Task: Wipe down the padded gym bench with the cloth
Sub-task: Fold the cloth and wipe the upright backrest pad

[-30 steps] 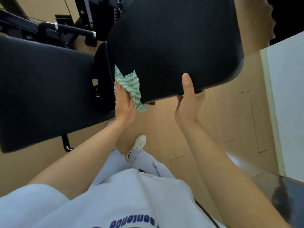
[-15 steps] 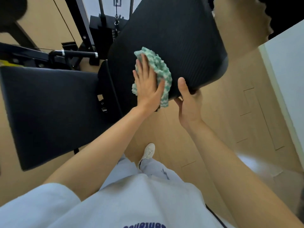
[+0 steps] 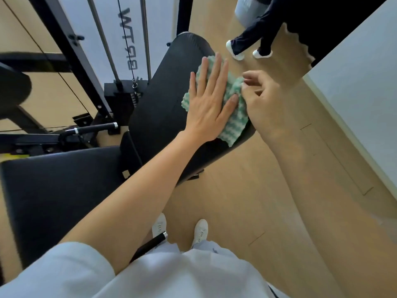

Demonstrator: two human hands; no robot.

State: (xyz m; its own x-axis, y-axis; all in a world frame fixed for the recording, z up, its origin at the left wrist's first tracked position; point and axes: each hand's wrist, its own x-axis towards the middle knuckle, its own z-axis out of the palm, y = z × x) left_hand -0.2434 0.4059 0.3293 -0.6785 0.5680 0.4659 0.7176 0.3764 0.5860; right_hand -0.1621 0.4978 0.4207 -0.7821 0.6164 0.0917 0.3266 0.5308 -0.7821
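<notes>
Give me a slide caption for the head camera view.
Left hand presses a green-and-white cloth flat against the tilted black bench pad.

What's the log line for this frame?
left hand: flat on cloth | cloth: on back pad | right hand: pinching cloth edge

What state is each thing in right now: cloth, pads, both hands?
Cloth: spread flat on the back pad, pressed under the left hand.
Back pad: tilted up, cloth on its right edge.
Seat pad: flat, bare, untouched.
Left hand: open, fingers straight, palm down on the cloth.
Right hand: fingers curled, fingertips at the cloth's right edge; whether they pinch it is unclear.
</notes>
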